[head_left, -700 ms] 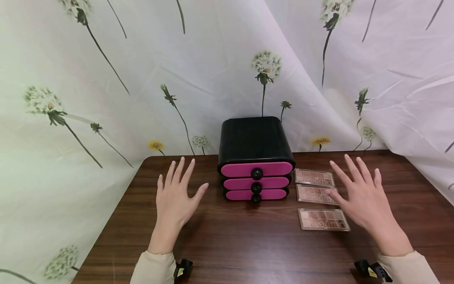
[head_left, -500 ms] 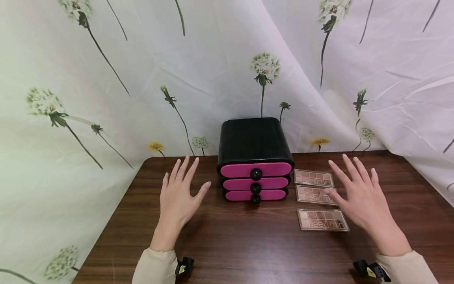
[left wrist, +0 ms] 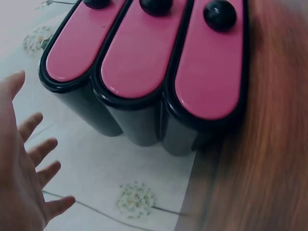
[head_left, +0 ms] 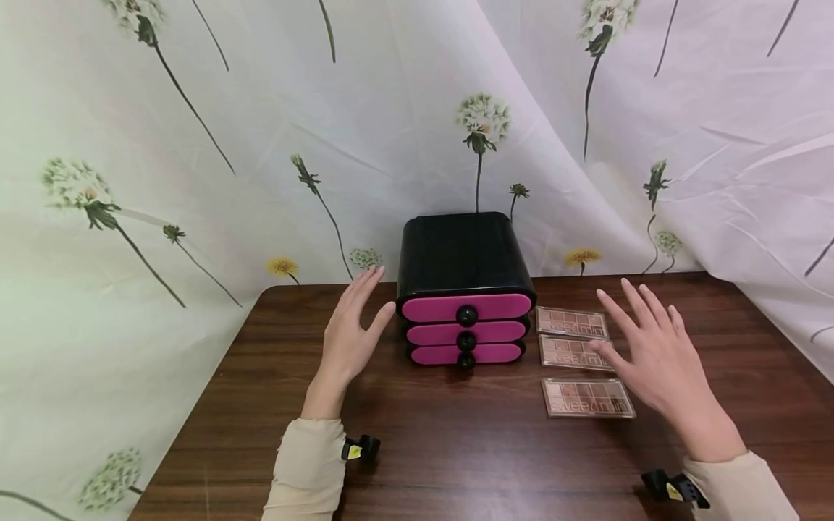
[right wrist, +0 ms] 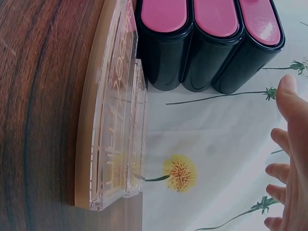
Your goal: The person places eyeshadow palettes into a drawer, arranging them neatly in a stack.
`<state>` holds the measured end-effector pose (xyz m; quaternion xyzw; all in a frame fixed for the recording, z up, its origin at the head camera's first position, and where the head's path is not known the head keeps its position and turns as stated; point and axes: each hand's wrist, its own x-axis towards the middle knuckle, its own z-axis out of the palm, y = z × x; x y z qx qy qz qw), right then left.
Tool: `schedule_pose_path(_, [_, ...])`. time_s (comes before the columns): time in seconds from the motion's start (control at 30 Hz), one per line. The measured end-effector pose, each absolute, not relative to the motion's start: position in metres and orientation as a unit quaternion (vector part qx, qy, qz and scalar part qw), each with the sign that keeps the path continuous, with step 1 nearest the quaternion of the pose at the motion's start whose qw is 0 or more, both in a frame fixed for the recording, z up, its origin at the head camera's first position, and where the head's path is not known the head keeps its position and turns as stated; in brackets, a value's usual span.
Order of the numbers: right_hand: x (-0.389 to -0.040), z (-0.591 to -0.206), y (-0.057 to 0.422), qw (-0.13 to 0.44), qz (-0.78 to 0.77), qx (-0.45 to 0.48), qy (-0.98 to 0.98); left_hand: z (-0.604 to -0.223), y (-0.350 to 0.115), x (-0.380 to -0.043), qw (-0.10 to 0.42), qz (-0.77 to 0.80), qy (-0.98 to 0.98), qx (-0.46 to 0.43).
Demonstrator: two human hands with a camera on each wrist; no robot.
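Observation:
A black drawer box [head_left: 461, 253] with three pink drawer fronts [head_left: 466, 308] and round black knobs [head_left: 467, 315] stands at the back of the table, its drawers pushed in. My left hand [head_left: 349, 336] hovers just left of it, fingers straight and thumb spread, holding nothing. To the right of the box lie three eyeshadow palettes with clear lids: a back one [head_left: 572, 322], a middle one [head_left: 573, 352] and a front one [head_left: 588, 398]. Over their right side hangs my right hand [head_left: 658, 358], fingers spread and relaxed, its thumb overlapping the middle palette in the head view.
The brown wooden table [head_left: 417, 463] runs up to a white cloth [head_left: 365, 145] printed with dandelions, which hangs right behind the drawer box. Black straps with small cameras sit on both wrists, the left camera [head_left: 368, 449] low over the table.
My left hand has moved right and forward, closer to the drawer box, and turned more edge-on. The right hand has hardly moved. The drawer box and palettes stay where they were.

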<state>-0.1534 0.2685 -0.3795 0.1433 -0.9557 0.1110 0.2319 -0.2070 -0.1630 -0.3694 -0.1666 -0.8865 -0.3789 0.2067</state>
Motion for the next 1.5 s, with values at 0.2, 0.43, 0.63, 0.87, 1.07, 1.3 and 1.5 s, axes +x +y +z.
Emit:
schedule_pose_path(0.2, [-0.155, -0.379, 0.266, 0.231, 0.116, 0.150, -0.954, -0.369, -0.157, -0.215, 0.156, -0.462, -0.858, -0.160])
schedule_pose_path(0.43, [-0.155, -0.379, 0.263, 0.233, 0.117, 0.153, -0.953, -0.373, -0.151, -0.222, 0.116, -0.504, -0.840, -0.163])
schedule_pose_path(0.63, [-0.153, -0.378, 0.257, 0.248, 0.131, 0.169, -0.945, -0.374, -0.147, -0.220, 0.106, -0.523, -0.829, -0.167])
schedule_pose_path(0.87, [-0.146, -0.370, 0.243, 0.279, 0.142, 0.195, -0.929, -0.376, -0.146, -0.220, 0.116, -0.543, -0.813, -0.176])
schedule_pose_path(1.07, [-0.138, -0.367, 0.234, 0.298, 0.157, 0.215, -0.917, -0.376, -0.141, -0.219, 0.117, -0.552, -0.806, -0.178])
schedule_pose_path(1.3, [-0.141, -0.370, 0.214, 0.344, 0.188, 0.257, -0.883, -0.376, -0.140, -0.219, 0.123, -0.559, -0.802, -0.173])
schedule_pose_path(1.5, [-0.148, -0.372, 0.194, 0.392, 0.225, 0.291, -0.843, -0.376, -0.141, -0.222, 0.120, -0.563, -0.798, -0.178])
